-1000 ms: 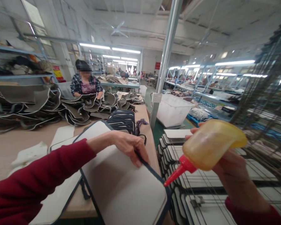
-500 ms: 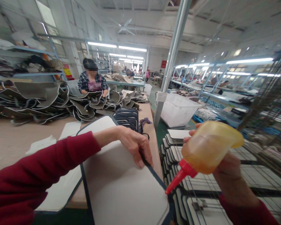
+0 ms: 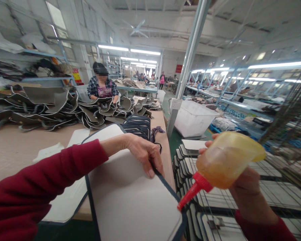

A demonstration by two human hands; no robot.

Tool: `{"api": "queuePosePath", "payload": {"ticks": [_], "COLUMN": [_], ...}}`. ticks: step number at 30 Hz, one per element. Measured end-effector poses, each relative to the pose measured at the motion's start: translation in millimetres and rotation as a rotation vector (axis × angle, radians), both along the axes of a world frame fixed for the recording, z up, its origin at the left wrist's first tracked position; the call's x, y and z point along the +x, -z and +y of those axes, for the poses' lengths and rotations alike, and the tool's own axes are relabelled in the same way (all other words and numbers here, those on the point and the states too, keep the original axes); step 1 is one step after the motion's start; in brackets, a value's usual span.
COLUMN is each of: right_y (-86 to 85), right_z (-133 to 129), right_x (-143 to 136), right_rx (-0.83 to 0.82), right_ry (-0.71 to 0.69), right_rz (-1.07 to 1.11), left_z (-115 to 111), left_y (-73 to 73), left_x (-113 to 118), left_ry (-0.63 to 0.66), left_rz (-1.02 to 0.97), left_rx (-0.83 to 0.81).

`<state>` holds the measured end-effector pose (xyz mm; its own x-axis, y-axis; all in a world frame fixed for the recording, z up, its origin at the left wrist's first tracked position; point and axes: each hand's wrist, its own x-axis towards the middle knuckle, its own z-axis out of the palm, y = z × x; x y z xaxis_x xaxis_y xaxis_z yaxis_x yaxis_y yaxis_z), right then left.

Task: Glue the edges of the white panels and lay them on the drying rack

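Observation:
A white panel (image 3: 132, 197) with dark blue edging lies tilted in front of me, overhanging the table's near edge. My left hand (image 3: 145, 155) pinches its dark right-hand edge between thumb and fingers. In my right hand (image 3: 245, 187) is a translucent yellow squeeze bottle (image 3: 223, 160), held tipped down. The bottle's red nozzle (image 3: 192, 194) has its tip at the panel's edging, near the lower right corner. Part of my right hand is hidden behind the bottle. Another white panel (image 3: 67, 201) lies beneath, to the left.
Grey-brown pieces (image 3: 47, 110) are heaped across the table (image 3: 12, 147), with a person (image 3: 102, 85) behind them. Dark-edged pieces (image 3: 136, 126) are stacked near the table's right side. Racked white panels (image 3: 268, 192) stand at right, below a white bin (image 3: 194, 117) and a metal post (image 3: 188, 50).
The view has shifted slightly, so the background sits a little further right. The nozzle tip has moved slightly down along the panel's edge. Both hands keep their holds.

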<state>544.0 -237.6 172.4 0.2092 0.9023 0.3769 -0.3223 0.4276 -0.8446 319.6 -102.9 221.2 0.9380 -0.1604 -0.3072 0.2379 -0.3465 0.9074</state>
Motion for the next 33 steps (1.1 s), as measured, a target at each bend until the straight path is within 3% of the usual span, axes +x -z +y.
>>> {"api": "queuePosePath", "payload": {"ticks": [15,20,26,33], "right_y": [17.7,26.9,24.5,22.3], "right_z": [-12,-11,-12,-13], "right_x": [19,30,17,4], "right_rx": [0.077,0.176,0.200,0.131], "right_ry": [0.134,0.162,0.405,0.526], "right_rz": [-0.022,-0.065,0.011,0.077], "left_z": [25,32,34,38], "left_y": [12.2,17.1,23.0,31.2], "left_x": [-15,-22,-30,-37], "left_ry": [-0.091,-0.165,-0.271,-0.306], "left_rz": [-0.079,-0.093,-0.134,-0.154], "left_rx": [0.062,0.033,0.005,0.014]}}
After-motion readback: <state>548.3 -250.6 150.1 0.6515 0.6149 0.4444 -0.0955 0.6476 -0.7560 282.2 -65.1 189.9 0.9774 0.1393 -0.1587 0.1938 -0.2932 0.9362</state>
